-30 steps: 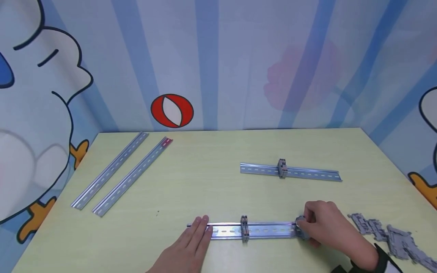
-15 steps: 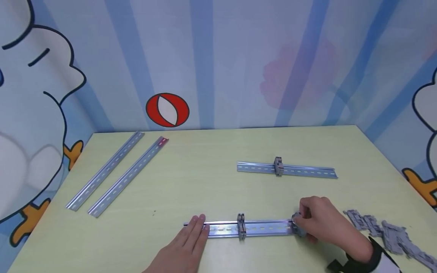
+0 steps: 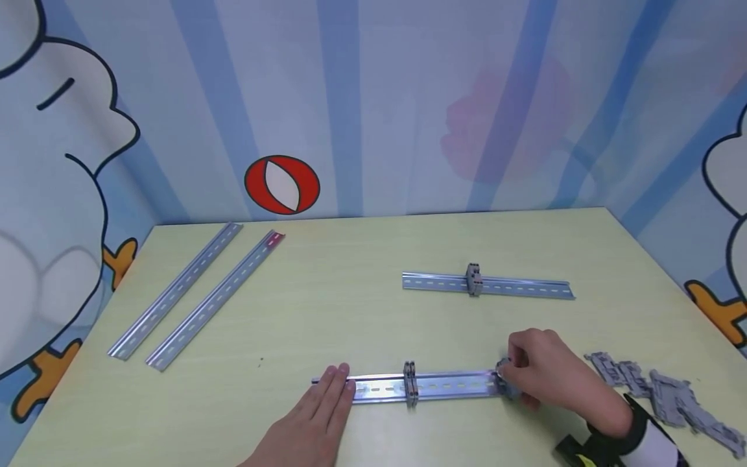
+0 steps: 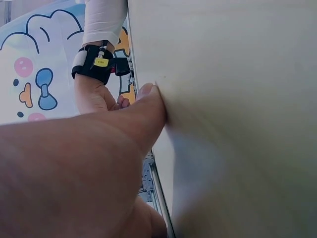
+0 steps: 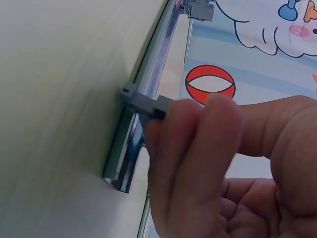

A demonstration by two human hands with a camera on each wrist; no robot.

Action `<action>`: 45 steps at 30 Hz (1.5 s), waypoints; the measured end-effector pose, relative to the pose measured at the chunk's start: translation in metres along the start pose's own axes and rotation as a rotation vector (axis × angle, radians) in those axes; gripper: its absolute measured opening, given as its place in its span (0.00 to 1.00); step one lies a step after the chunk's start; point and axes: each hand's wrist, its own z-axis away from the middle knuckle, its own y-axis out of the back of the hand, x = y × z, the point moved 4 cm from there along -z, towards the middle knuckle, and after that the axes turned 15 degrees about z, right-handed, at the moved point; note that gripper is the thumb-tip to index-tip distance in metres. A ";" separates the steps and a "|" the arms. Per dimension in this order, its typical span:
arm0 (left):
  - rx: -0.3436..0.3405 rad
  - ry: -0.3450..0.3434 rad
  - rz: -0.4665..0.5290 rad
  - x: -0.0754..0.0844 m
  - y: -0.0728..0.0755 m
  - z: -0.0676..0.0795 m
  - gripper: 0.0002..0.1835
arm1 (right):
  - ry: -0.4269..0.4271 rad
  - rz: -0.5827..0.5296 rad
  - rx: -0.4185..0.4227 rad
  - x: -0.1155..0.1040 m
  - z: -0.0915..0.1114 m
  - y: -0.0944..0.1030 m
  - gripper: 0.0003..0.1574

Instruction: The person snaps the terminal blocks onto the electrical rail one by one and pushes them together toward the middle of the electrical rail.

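Note:
A slotted metal DIN rail lies across the front of the table, with a grey terminal block standing near its middle. Over the rail's left end rests my left hand, fingers straight and together, pressing it. My right hand pinches another grey terminal block between thumb and fingers at the rail's right end. In the right wrist view this block sits across the rail, a little in from its end; my fingers hide much of it.
Further back, another DIN rail carries a grey block. Two bare DIN rails lie slanted at the left, one with a red end. Several loose grey terminal blocks lie right of my right hand. A printed backdrop stands behind the table.
The head view has shifted slightly, so everything sits a little further left and higher. Both hands keep their places on the rail and the pinched terminal block.

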 end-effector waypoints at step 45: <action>-0.008 0.043 0.027 -0.001 -0.002 0.001 0.61 | -0.117 -0.361 -0.077 0.023 0.002 -0.005 0.19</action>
